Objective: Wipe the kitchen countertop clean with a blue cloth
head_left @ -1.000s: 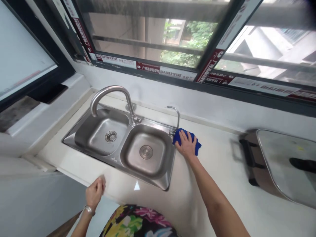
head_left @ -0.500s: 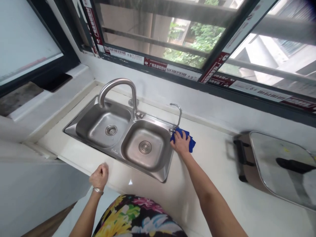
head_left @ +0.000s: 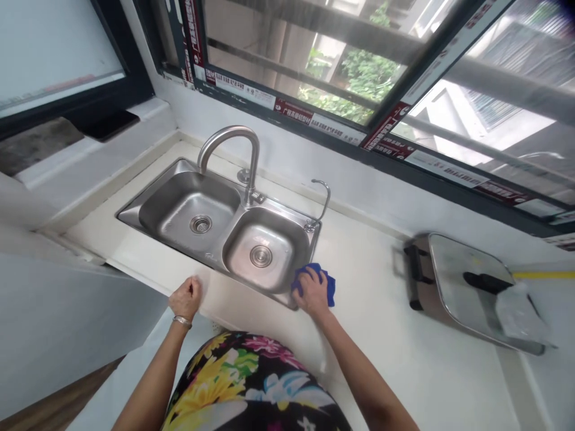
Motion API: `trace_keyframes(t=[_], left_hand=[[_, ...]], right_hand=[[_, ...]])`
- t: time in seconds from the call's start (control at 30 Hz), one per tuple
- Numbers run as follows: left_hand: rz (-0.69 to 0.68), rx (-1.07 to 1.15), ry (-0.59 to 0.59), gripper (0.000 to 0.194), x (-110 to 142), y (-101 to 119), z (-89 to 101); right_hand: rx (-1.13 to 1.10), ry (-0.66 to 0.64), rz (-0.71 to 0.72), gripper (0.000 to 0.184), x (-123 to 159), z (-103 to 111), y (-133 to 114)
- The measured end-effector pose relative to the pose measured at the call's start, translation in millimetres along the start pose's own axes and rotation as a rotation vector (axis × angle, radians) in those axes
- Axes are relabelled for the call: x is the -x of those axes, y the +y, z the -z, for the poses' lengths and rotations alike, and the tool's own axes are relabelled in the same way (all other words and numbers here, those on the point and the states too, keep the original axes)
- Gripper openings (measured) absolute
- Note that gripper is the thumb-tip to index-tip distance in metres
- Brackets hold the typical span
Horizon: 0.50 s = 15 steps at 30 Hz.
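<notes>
A blue cloth (head_left: pixel 330 290) lies bunched under my right hand (head_left: pixel 312 290), whose fingers curl over it at the right rim of the sink. My left hand (head_left: pixel 185 297) is closed in a fist at the counter's front edge, with no object visible in it. Between and beyond the hands sits a steel double-bowl sink (head_left: pixel 214 256). A large curved faucet (head_left: pixel 255 157) rises behind the divider, its spout over the left bowl. The thin small tap (head_left: pixel 328 197) stands at the sink's back right corner.
An electric pan with a glass lid (head_left: pixel 458 263) stands on the white counter (head_left: pixel 372 311) to the right, a clear plastic bag (head_left: pixel 521 314) on it. A dark phone-like slab (head_left: pixel 110 124) rests on the left ledge. The window frame (head_left: pixel 332 129) runs behind the sink.
My right hand has drawn the blue cloth from beside the small tap toward me, along the sink's right edge, to near its front corner. My left hand stays closed. The view has shifted slightly.
</notes>
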<state>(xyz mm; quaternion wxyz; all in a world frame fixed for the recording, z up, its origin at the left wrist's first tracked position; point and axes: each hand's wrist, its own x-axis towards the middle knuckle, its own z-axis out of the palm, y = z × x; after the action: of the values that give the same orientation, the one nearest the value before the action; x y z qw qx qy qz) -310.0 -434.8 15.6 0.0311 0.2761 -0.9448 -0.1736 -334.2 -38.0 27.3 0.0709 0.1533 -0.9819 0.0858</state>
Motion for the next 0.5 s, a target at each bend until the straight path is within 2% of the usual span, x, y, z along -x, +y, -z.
trace_keyframes(t=[0.17,0.3,0.4,0.5], left_hand=[[-0.062,0.019,0.003,0.041,0,-6,-4.6],[-0.09,0.026,0.017,0.041,0,-7,-4.4],[-0.097,0.028,0.005,0.041,-1,-8,-4.9],[-0.096,0.015,0.005,0.04,-1,-9,-5.8]], right_hand=[[-0.158,0.071,-0.014,0.017,41,-2,-30],[-0.199,0.143,-0.072,0.024,67,-2,-43],[-0.208,0.131,0.008,0.031,96,5,-35],[-0.215,0.096,0.082,0.033,132,14,-14]])
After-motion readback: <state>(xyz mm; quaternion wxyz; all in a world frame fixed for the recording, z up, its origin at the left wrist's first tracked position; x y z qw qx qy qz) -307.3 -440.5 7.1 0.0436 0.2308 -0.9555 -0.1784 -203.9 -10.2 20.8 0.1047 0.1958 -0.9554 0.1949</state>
